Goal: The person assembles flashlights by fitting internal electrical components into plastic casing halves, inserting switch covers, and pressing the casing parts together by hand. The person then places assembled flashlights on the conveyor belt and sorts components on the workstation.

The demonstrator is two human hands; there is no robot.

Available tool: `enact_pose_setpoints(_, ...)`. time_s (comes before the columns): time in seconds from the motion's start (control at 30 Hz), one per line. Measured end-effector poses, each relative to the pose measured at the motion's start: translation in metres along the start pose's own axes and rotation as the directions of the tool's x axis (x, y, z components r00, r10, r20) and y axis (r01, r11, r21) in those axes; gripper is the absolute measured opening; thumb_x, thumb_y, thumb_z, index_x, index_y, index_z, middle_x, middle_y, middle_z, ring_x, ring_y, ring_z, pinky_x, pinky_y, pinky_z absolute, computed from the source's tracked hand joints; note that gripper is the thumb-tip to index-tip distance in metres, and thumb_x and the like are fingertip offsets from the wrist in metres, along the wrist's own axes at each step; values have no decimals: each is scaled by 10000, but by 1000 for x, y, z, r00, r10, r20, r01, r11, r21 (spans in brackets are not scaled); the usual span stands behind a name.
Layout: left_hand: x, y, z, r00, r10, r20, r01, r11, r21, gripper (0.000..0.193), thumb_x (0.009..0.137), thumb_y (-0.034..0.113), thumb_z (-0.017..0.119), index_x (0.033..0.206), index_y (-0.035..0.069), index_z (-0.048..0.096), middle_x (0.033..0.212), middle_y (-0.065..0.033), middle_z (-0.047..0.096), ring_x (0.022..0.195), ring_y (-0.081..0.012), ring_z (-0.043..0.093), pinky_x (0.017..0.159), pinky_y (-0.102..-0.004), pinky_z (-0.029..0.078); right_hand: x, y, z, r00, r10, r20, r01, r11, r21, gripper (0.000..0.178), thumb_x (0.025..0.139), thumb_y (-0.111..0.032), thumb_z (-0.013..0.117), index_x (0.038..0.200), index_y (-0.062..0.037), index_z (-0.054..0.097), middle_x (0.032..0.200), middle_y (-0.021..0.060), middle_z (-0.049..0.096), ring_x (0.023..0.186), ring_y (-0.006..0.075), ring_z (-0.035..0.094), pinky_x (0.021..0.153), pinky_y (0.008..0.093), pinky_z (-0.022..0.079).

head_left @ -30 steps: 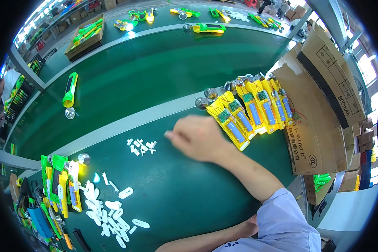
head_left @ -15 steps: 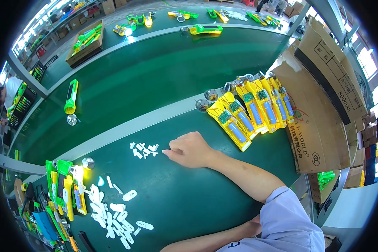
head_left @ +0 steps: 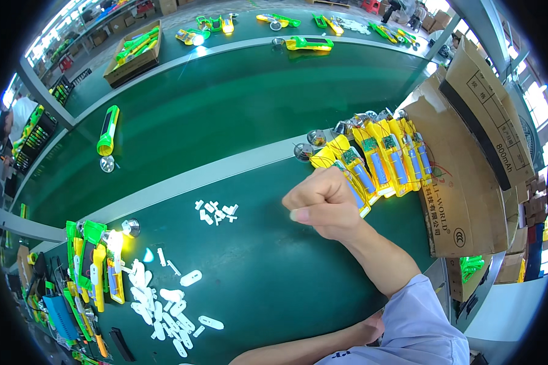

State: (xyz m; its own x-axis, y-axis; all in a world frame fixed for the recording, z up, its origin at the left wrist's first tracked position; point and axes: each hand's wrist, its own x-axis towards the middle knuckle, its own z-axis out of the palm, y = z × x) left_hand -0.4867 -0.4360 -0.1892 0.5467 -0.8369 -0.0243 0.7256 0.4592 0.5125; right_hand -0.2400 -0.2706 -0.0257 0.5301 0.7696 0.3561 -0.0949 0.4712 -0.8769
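Observation:
My right hand (head_left: 324,204) is raised over the bench with its fingers curled in and the thumb against them. Whatever it may hold is hidden. It partly covers the nearest of several open yellow flashlight housings (head_left: 364,176), which show blue batteries, green circuit boards and wired lamp heads. To its left lies a small cluster of white plastic pieces (head_left: 218,212). Farther left and nearer me is a pile of white oval plastic parts (head_left: 172,316). My left hand (head_left: 371,328) lies low across my body, partly behind my right sleeve, fingers hidden.
An open cardboard box (head_left: 463,213) stands right of the housings. Green-and-yellow flashlights (head_left: 94,261) stack at the left, one lamp lit. Beyond a metal rail (head_left: 213,174), a green flashlight (head_left: 108,131) lies on the green surface. A box of flashlights (head_left: 134,64) sits farther back.
My right hand has moved right and up, from beside the small white pieces to before the yellow housings, fingers still curled. The whole view has shifted slightly. My left arm stays low.

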Motion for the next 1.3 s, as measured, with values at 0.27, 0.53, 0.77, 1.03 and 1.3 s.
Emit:
enact_pose_setpoints(0.27,4,-3,5,999,-9,40,8,1000,31,542,999,216,509,1479,38,330,1472,-121,415,1357,-236,393,1121,-365,331,-9,80,-42,949,167,-266,-192,979,-70,448,805,45,590,531,-106,269,517,-44,294,499,53,216,488,271,176)
enact_pose_setpoints(0.53,-10,7,-13,1000,5,-17,-4,997,79,542,999,218,513,1478,39,333,1470,-120,417,1353,-235,397,1119,-365,334,-11,86,-42,953,167,-252,-192,978,-82,449,820,12,646,561,-94,295,548,-67,283,547,29,229,502,268,194)
enact_pose_setpoints(0.77,-24,19,-32,997,27,-71,-18,991,133,543,998,220,517,1477,40,335,1467,-119,420,1350,-235,401,1117,-365,336,-10,78,-42,943,210,-260,-252,958,-138,409,846,-11,609,527,-79,363,517,-29,355,499,65,272,483,265,199)
enact_pose_setpoints(1.03,25,40,-20,993,79,92,-95,978,184,543,997,222,521,1475,41,338,1464,-118,422,1347,-235,405,1115,-364,339,1,56,-13,792,359,-494,-470,875,-119,438,924,-157,643,570,-101,391,548,-70,370,529,38,297,481,261,237)
enact_pose_setpoints(1.3,51,49,-3,980,128,150,-150,978,143,543,996,224,525,1474,42,340,1462,-116,425,1344,-234,408,1113,-364,342,181,-20,-138,838,-270,-475,-502,-38,-864,368,801,-386,588,851,-33,676,857,177,700,884,357,674,781,450,523)
